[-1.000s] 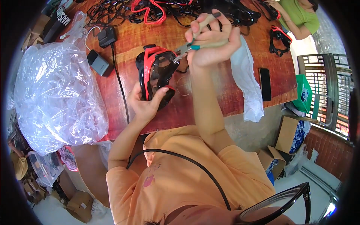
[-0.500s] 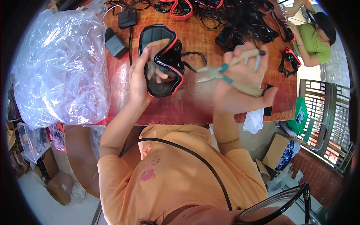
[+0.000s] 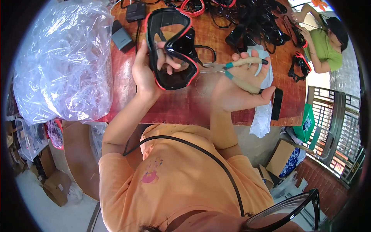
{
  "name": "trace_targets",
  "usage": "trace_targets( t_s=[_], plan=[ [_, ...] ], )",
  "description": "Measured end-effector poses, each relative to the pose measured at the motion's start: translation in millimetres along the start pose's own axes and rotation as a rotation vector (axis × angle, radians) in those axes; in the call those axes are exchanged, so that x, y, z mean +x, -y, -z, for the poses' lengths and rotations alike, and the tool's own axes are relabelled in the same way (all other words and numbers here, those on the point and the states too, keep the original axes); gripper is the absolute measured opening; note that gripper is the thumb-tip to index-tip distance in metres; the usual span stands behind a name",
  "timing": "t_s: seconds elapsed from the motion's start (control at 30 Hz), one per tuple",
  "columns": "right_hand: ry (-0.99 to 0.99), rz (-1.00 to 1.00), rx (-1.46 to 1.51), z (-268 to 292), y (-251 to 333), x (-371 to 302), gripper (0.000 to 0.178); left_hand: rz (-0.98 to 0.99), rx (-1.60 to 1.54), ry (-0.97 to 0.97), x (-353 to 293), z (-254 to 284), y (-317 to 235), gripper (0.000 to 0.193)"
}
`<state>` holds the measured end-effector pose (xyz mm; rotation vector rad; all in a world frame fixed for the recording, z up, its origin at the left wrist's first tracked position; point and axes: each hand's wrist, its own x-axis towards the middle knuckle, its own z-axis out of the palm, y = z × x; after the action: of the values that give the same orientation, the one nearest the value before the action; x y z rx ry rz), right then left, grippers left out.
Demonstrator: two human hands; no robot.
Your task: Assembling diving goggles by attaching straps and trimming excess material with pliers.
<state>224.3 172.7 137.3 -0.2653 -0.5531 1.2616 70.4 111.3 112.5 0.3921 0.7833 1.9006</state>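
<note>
The mask, black with a red rim, has been turned in the left hand: a second ago its side faced up with the pliers close against it, and now its broad face is tipped to view, both eye areas showing. It is held up over the near part of the red-brown table, left of the pliers. The left hand grasps it at the outer edge, thumb on the near side and the other fingers visible through the eye area (whether a clear lens lies between, I cannot tell).

The right hand has drawn off to the right — it lies palm up, the pliers resting across it in a loose hold, fingers curled lightly about one handle and the thumb stretched away. The handles are spread, and the tips point at the mask's right edge, near the dark strap; contact there cannot be made out.

For the work, my reading is a pause in using the tool — the turned mask looks better placed for inspecting than for gripping with the pliers
</note>
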Motion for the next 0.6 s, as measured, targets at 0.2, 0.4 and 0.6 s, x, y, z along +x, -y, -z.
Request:
trace_targets(
  t_s=[0.2, 0.4, 0.6],
  plan=[
    [-0.003, 0.006, -0.058, 1, 8, 3, 0.064, 0.153, 0.093, -0.023, -1, -4, -10, 0.032],
    [0.065, -0.01, -0.009, 9, 14, 3, 0.071, 0.159, 0.042, 0.055, -1, -1, -13, 0.032],
    [0.489, 0.161, -1.335, 64, 2, 12, 0.069, 0.17, 0.089, 0.051, -9, -3, -16, 0.033]
  ],
)
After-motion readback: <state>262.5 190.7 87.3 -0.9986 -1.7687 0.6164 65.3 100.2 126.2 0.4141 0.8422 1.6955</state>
